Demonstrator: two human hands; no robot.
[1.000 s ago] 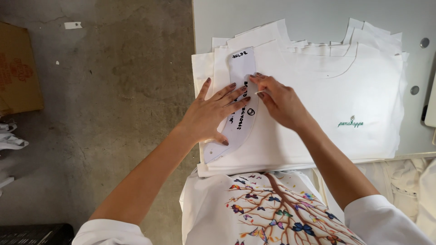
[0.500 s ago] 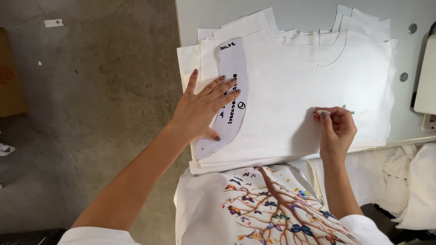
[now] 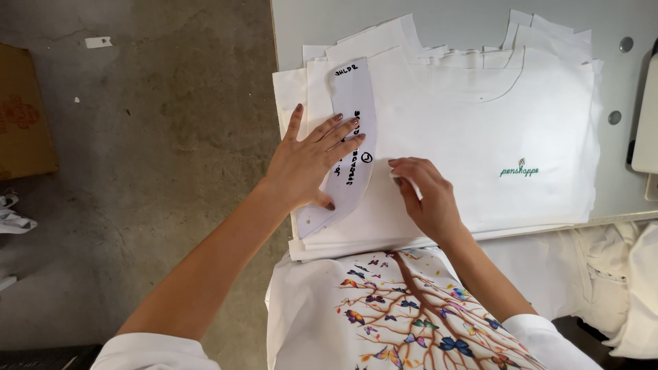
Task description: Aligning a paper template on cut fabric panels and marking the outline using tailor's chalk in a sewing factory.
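White cut fabric panels (image 3: 473,137), small green emblem near right edge; white curved paper pattern (image 3: 349,147), black handwriting; pale grey desk (image 3: 445,17); white shirt (image 3: 391,315), brown tree print, multicoloured butterflies; mottled grey concrete floor (image 3: 157,137); brown cardboard box (image 3: 24,123).

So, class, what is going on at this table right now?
A person presses the left hand flat on a curved white paper pattern piece lying on a stack of white cut fabric panels on the grey table. The right hand pinches a small white piece, perhaps chalk, beside the pattern's edge.
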